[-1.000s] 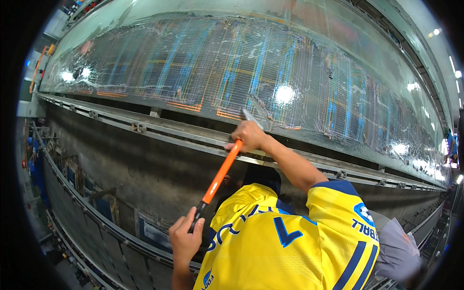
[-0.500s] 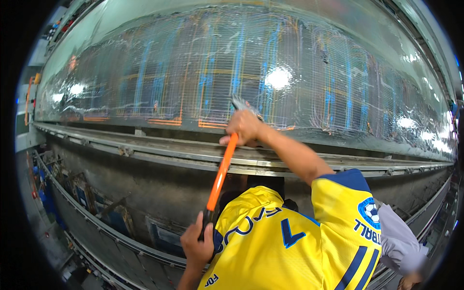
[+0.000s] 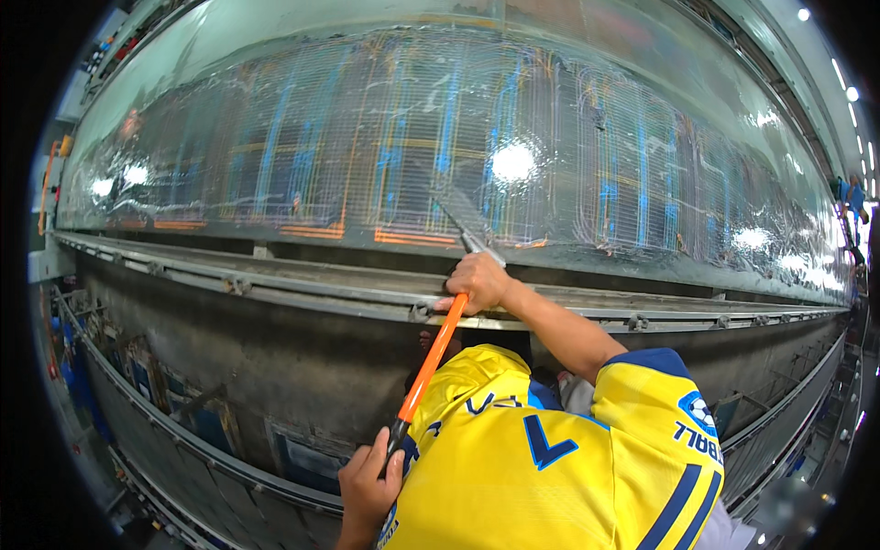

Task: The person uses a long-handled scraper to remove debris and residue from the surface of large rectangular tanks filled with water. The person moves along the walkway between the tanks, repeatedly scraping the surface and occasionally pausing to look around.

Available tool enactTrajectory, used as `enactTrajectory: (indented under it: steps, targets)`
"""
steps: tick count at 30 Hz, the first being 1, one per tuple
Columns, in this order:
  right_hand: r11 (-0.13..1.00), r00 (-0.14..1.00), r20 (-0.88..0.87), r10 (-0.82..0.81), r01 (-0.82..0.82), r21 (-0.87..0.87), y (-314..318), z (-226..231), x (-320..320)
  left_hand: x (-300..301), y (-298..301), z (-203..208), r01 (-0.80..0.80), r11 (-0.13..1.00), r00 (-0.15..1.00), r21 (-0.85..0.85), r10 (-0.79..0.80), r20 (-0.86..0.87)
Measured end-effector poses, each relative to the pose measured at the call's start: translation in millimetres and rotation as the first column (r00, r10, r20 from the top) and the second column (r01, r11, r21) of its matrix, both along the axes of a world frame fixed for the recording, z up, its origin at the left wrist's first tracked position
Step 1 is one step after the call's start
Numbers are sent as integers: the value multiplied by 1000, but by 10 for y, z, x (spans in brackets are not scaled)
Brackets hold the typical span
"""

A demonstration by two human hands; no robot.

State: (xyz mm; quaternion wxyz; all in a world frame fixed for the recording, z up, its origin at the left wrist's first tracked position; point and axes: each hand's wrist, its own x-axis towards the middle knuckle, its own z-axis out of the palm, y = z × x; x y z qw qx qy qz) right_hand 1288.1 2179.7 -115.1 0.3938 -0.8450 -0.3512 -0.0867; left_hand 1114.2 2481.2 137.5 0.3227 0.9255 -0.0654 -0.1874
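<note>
In my right hand (image 3: 478, 280), closed, is the upper part of a long tool with an orange handle (image 3: 429, 369) and a grey metal head (image 3: 469, 240). My left hand (image 3: 368, 481) is closed around the black grip at its lower end. The handle slants from lower left to upper right. A narrow grey strip (image 3: 451, 213) stretches up and left from the head over the sheet; its exact kind is unclear. Beneath it lies a wide glossy translucent sheet (image 3: 348, 73), with thin coloured lines and blue patches showing through.
A metal rail (image 3: 211, 280) runs along the sheet's near edge, between it and me. On my side is a dark recess (image 3: 275, 353), bounded by another rail (image 3: 220, 460). A person in blue (image 3: 854, 200) stands at the far right. Bright lamp glare (image 3: 513, 163) lies on the sheet.
My right hand has come back toward me and slightly right, drawing the tool's head nearer the sheet's near edge. My left hand has shifted slightly down and left with the grip.
</note>
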Motion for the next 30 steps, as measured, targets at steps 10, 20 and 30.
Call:
enactTrajectory:
  steps: [10, 20, 30]
  targets:
    - [984, 983, 61, 176, -174, -30, 304, -302, 1179, 377, -336, -223, -188, 982, 982, 33, 188, 17]
    - [949, 923, 219, -317, 308, 74, 144, 1100, 812, 967, 74, 860, 89, 828, 593, 553, -490, 639]
    - [922, 923, 65, -380, 383, -52, -871, 147, -687, 555, -764, 526, 282, 931, 936, 229, -320, 148]
